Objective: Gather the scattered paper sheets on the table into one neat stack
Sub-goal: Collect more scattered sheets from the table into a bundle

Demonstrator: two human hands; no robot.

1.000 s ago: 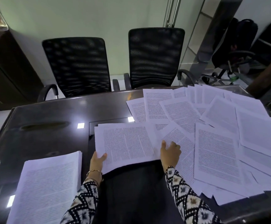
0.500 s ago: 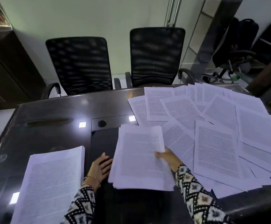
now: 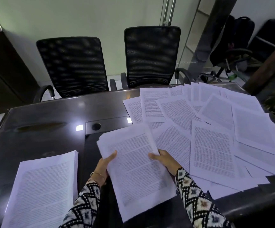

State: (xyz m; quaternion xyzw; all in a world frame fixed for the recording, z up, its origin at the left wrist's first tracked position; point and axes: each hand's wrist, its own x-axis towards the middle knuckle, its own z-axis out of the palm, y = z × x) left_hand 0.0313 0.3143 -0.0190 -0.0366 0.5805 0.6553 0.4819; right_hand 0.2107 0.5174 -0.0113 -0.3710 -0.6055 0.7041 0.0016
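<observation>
Left grip [image 3: 104,163] and right grip [image 3: 166,160] clasp the paper bundle [image 3: 137,171] (thumbs atop).

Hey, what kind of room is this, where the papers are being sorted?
Probably an office meeting room: a long dark table with a cable port, two mesh chairs across it, and printed sheets spread over it.

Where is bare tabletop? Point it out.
Bare dark glossy tabletop lies far left, between the neat white paper stack and black mesh chairs. A narrow strip separates stack from held sheet bundle. Right half: crowded with overlapping scattered printed sheets.
</observation>
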